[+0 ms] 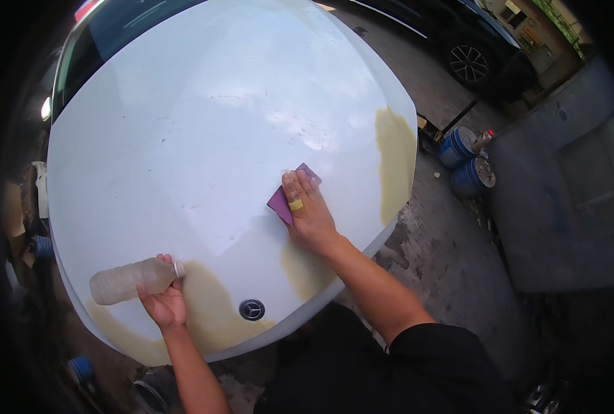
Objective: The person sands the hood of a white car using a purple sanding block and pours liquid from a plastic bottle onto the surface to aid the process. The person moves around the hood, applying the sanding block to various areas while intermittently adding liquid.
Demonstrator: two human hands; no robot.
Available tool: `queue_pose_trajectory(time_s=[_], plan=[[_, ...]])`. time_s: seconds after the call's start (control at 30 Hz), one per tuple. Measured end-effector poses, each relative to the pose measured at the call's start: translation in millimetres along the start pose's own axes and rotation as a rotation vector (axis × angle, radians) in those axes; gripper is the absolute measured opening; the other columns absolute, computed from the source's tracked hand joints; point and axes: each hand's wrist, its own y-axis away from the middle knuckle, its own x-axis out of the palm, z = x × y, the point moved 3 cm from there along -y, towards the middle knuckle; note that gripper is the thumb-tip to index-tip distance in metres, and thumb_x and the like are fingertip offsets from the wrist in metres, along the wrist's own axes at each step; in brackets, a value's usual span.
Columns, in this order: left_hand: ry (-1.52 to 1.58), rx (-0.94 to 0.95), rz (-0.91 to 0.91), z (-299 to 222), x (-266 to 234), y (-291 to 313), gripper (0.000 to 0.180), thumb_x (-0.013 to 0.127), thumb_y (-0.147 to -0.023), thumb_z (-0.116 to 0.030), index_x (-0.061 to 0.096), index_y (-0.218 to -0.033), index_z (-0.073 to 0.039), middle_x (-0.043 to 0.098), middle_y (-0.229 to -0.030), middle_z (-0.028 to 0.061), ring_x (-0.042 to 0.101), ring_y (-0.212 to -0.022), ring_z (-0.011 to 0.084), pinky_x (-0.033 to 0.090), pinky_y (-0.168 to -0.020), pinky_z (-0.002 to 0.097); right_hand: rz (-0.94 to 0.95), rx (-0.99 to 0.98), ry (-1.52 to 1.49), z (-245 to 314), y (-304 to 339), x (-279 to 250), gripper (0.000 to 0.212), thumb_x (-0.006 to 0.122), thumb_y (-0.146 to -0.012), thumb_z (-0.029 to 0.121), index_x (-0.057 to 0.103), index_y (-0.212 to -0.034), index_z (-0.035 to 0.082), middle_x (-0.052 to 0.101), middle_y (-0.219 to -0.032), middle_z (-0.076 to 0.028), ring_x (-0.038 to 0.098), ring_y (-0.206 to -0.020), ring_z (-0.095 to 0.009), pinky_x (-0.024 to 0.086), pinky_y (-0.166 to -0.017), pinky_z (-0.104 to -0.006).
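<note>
While the left hand [163,305] pinched a cloudy bottle [124,281] sideways near its cap [179,269], the right hand [309,215], fingers pretty much together, pressed a purple pad [279,207] onto the white hood [183,165], near a yellowish patch [303,272]. Past that sat a couple blue buckets [469,178], then a dark car [469,27].

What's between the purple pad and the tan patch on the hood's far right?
Nothing but bare white hood between pad and patch, in the head view.
</note>
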Motion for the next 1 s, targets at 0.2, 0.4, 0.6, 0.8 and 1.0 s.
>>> queue_pose_trajectory(time_s=[0.2, 0.4, 0.6, 0.8, 1.0], plan=[[0.014, 0.038, -0.008, 2, -1, -12, 0.081, 0.071, -0.086, -0.046, 0.037, -0.142, 0.003, 0.045, -0.144, 0.0217, 0.041, -0.136, 0.0384, 0.039, -0.112, 0.0518, 0.022, 0.177, 0.018, -52, 23, -36, 0.068, 0.051, -0.095, 0.027, 0.024, -0.152, 0.001, 0.033, -0.153, -0.023, 0.029, -0.144, -0.040, 0.020, -0.119, -0.0487], [0.048, 0.048, 0.036, 9, -5, -17, 0.083, 0.070, -0.086, -0.048, 0.036, -0.143, 0.003, 0.044, -0.145, 0.0223, 0.040, -0.137, 0.0394, 0.038, -0.112, 0.0540, 0.021, 0.379, 0.190, -86, -39, -27, 0.071, 0.053, -0.097, 0.035, 0.024, -0.151, -0.002, 0.024, -0.156, -0.027, 0.021, -0.146, -0.041, 0.016, -0.120, -0.0478], [0.041, 0.040, 0.055, 7, -11, -18, 0.082, 0.068, -0.087, -0.049, 0.036, -0.143, 0.001, 0.043, -0.146, 0.0227, 0.039, -0.138, 0.0400, 0.038, -0.112, 0.0539, 0.000, 0.462, 0.220, -89, -41, -16, 0.072, 0.048, -0.099, 0.039, 0.023, -0.151, -0.004, 0.023, -0.156, -0.028, 0.017, -0.147, -0.041, 0.013, -0.120, -0.0482], [0.029, 0.041, 0.075, 10, -9, -20, 0.083, 0.066, -0.088, -0.051, 0.035, -0.144, 0.001, 0.043, -0.146, 0.0226, 0.039, -0.138, 0.0394, 0.037, -0.113, 0.0539, -0.003, 0.237, 0.090, -65, -55, -10, 0.075, 0.056, -0.097, 0.033, 0.022, -0.150, -0.006, 0.026, -0.154, -0.029, 0.021, -0.145, -0.045, 0.016, -0.119, -0.0513], [0.002, 0.082, 0.057, 7, -11, -17, 0.083, 0.065, -0.089, -0.052, 0.035, -0.144, 0.003, 0.043, -0.146, 0.0217, 0.040, -0.137, 0.0390, 0.038, -0.112, 0.0527, 0.100, 0.058, 0.085, -51, 15, -21, 0.075, 0.054, -0.097, 0.033, 0.020, -0.151, -0.005, 0.027, -0.155, -0.026, 0.021, -0.146, -0.042, 0.016, -0.119, -0.0518]])
